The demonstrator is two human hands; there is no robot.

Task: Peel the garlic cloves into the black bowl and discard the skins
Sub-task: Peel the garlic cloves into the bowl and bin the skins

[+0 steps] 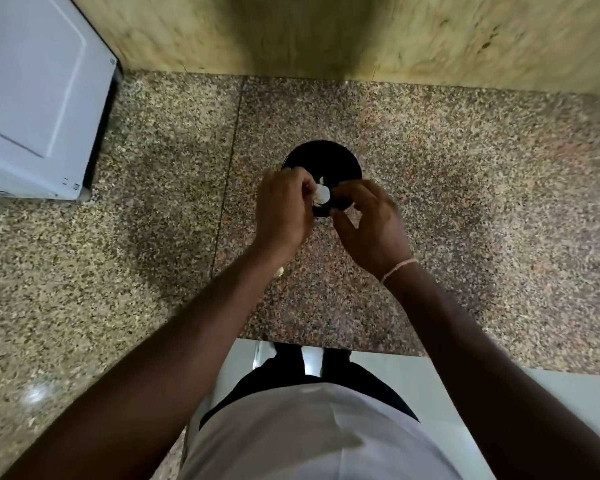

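both hands on one garlic clove over the black bowl

i see my left hand [284, 206] and right hand [368, 220] each with a grip clamped on the garlic clove [323, 194], held just above the black bowl [323, 157] on the speckled counter [465, 202]; a white appliance [32, 98] sits at ten o'clock.

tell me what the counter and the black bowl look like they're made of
The counter looks like polished granite or a similar stone: speckled brown, pink and grey grain, with a thin seam between slabs. The black bowl is smooth and plain; plastic or glazed ceramic, the blur leaves it open.
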